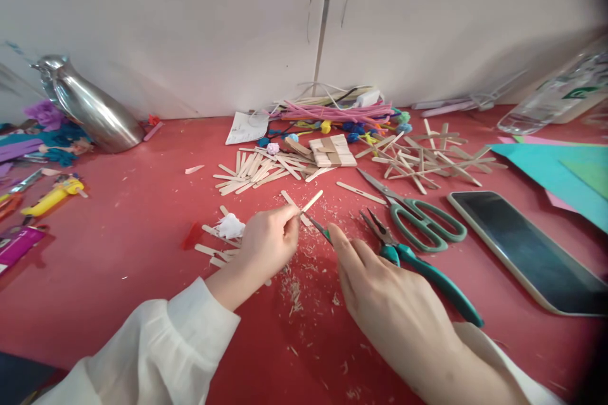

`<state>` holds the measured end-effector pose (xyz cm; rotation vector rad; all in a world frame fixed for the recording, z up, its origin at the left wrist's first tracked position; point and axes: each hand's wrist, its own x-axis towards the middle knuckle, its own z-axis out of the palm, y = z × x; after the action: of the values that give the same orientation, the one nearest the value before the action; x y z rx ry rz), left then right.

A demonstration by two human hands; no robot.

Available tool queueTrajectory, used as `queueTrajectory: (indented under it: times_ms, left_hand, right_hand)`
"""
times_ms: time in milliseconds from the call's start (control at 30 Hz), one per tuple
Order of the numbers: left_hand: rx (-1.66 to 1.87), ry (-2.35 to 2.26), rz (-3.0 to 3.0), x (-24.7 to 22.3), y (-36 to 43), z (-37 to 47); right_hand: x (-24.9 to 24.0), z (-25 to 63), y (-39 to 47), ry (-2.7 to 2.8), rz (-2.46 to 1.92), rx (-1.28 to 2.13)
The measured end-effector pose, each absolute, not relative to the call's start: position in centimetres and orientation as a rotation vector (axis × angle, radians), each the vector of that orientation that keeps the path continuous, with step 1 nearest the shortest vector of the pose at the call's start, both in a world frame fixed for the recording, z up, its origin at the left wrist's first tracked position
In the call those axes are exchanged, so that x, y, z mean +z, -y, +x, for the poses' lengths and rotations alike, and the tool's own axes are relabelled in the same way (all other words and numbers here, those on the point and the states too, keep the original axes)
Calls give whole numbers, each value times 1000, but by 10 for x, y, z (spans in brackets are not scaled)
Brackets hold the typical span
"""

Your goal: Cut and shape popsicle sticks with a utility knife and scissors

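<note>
My left hand is closed, pinching a wooden craft stick that points up and to the right. My right hand is wrapped round a slim dark tool with a bit of green at its grip. The tool's tip meets the stick by my left fingertips. Whether it is a knife or a file, I cannot tell. Pale wood shavings are scattered on the red table beneath. Another stick lies just behind the held one. Several sticks and a crumpled white wad lie beside my left hand.
Green-handled scissors, teal-handled pliers and a phone lie to the right. Behind are loose sticks, a bundle of sticks and pink pipe cleaners. A steel jug and a yellow glue gun are left.
</note>
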<state>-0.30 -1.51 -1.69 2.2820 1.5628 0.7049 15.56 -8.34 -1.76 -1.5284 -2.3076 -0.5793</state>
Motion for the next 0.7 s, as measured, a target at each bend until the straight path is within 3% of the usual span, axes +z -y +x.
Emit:
queueTrajectory:
  times_ms: [133,267,500,700]
  left_hand:
    - [690,-1561,2190,-16,16,-4]
    - [736,-1497,2020,-13,15,-8]
    - [866,-1366,1778,-15,14,-11]
    - [890,-1348,1766,-20,14,-9]
  right_hand:
    - [-8,152,89,2406,-1581,-713]
    - [-9,158,86,2314,-1587,-621]
    - [-7,163,72,2002,-1574,496]
    - [1,159,72,1717,-1529,1036]
